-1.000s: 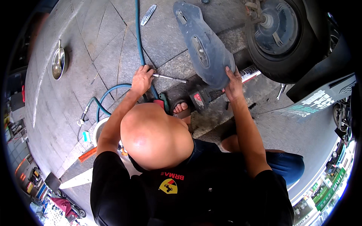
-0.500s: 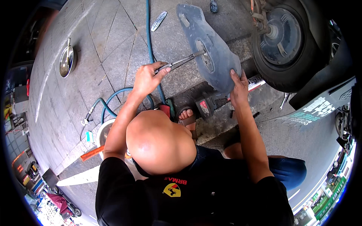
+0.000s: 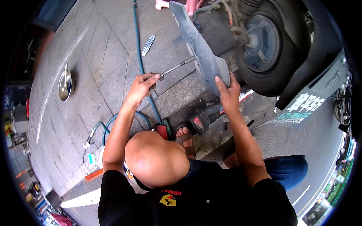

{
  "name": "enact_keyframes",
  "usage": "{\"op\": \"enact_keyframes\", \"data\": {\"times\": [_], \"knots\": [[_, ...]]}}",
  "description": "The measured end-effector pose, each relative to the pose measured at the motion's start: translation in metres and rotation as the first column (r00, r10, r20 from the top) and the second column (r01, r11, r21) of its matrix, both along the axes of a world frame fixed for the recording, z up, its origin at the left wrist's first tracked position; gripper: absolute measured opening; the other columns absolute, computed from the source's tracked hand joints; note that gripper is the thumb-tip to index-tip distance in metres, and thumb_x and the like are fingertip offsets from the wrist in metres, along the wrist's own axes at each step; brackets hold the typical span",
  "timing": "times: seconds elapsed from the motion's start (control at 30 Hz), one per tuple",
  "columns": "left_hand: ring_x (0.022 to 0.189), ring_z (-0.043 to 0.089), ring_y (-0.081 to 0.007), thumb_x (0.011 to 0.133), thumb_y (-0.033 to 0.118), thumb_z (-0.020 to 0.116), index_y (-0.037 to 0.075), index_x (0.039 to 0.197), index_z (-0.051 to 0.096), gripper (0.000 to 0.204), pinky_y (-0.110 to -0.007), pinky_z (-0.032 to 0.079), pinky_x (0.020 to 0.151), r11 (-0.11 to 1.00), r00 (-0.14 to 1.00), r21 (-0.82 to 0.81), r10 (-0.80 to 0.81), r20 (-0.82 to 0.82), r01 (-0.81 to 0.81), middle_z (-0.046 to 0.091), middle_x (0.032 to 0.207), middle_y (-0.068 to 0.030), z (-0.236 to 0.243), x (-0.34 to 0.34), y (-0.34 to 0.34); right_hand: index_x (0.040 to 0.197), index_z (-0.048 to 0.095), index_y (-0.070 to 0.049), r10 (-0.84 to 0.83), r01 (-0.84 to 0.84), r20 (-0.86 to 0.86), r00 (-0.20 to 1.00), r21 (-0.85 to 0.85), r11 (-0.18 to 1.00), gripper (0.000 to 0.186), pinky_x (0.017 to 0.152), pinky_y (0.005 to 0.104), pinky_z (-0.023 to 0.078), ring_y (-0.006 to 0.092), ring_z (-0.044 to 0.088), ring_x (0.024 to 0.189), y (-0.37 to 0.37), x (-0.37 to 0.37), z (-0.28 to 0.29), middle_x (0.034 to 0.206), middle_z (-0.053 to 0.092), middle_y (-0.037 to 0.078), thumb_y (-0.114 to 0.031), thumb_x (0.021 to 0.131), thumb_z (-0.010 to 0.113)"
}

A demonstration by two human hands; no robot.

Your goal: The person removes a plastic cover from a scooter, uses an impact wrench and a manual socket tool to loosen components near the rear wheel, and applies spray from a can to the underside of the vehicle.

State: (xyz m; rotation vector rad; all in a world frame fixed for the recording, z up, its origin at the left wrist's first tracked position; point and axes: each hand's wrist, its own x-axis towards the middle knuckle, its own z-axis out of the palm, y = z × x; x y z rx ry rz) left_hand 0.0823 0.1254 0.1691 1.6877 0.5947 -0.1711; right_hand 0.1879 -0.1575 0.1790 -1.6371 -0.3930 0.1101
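My left hand [image 3: 142,87] is closed on the near end of a long-shafted metal hand tool [image 3: 175,67]; its grip is mostly hidden in my fingers. The far tip meets a slotted recess in a grey, scuffed plastic panel [image 3: 205,56]. I cannot make out what sits at that tip. My right hand [image 3: 229,90] grips the panel's lower right edge, thumb on the near face. Seen almost edge-on, the panel is held up off the ground, left of a vehicle's wheel [image 3: 260,49].
A power tool [image 3: 203,118] lies on the kerb by my sandalled foot [image 3: 184,137]. A blue-green hose [image 3: 138,45] crosses the paving. At the left stands a metal bowl [image 3: 66,88]. Part of a pink stool [image 3: 192,5] shows at the top. A small badge-like plate [image 3: 148,45] lies beside the hose.
The panel has turned from showing its broad face to nearly edge-on. Both hands sit slightly further left and lower in view, as the view has shifted. The tool tip stays at the panel's recess.
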Motion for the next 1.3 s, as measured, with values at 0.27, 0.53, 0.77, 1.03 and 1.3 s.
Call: {"op": "enact_keyframes", "data": {"times": [0.27, 0.53, 0.77, 1.03, 1.3], "knots": [[0.068, 0.049, -0.0068, 0.090, 0.024, 0.067, 0.002, 0.105, 0.066, 0.026, -0.024, 0.039, 0.060, 0.958, 0.954, 0.249, -0.201, 0.223, 0.144, 0.059, 0.076, 0.0022, 0.032, 0.112, 0.032, 0.100, 0.060, 0.002, -0.229, 0.219, 0.176, 0.957, 0.071, 0.973, 0.023, 0.068, 0.0327, 0.048, 0.0187, 0.059, 0.072, 0.025, 0.030, 0.031, 0.080, 0.063, 0.011, -0.019, 0.091, 0.066], [0.073, 0.059, -0.0159, 0.090, 0.021, 0.066, 0.003, 0.105, 0.062, 0.024, -0.032, 0.047, 0.069, 0.646, 0.871, 0.731, -0.468, 0.152, 0.220, 0.065, 0.079, -0.0099, 0.037, 0.173, 0.025, 0.095, 0.058, 0.001, -0.307, 0.303, 0.434, 0.847, 0.081, 0.950, 0.017, 0.067, 0.0432, 0.047, 0.0366, 0.059, 0.076, 0.026, 0.057, 0.026, 0.083, 0.058, 0.018, -0.010, 0.085, 0.067], [0.082, 0.064, -0.0181, 0.088, 0.020, 0.069, 0.003, 0.109, 0.062, 0.028, -0.032, 0.049, 0.076, 0.700, 0.888, 0.677, -0.435, 0.151, 0.227, 0.069, 0.087, -0.0115, 0.017, 0.175, 0.012, 0.094, 0.056, 0.003, -0.249, 0.258, 0.496, 0.832, 0.052, 0.965, 0.020, 0.062, 0.0432, 0.046, 0.0389, 0.056, 0.071, 0.013, 0.059, 0.024, 0.081, 0.056, 0.020, -0.008, 0.083, 0.070], [0.080, 0.066, -0.0191, 0.087, 0.018, 0.069, 0.002, 0.107, 0.062, 0.026, -0.034, 0.050, 0.075, 0.723, 0.896, 0.658, -0.412, 0.169, 0.209, 0.069, 0.086, -0.0134, 0.014, 0.169, 0.006, 0.097, 0.058, 0.002, -0.229, 0.241, 0.408, 0.884, 0.021, 0.970, 0.019, 0.068, 0.0418, 0.045, 0.0356, 0.056, 0.077, 0.009, 0.058, 0.023, 0.084, 0.055, 0.019, -0.010, 0.086, 0.067], [0.078, 0.064, -0.0168, 0.081, 0.010, 0.074, 0.004, 0.106, 0.063, 0.028, -0.032, 0.049, 0.071, 0.490, 0.901, 0.853, -0.431, 0.057, 0.181, 0.069, 0.082, -0.0104, 0.077, 0.162, -0.005, 0.097, 0.057, 0.001, -0.300, 0.284, 0.302, 0.905, 0.096, 0.954, 0.020, 0.066, 0.0319, 0.046, 0.0188, 0.055, 0.072, 0.008, 0.059, 0.012, 0.080, 0.060, 0.010, -0.015, 0.090, 0.067]]}}
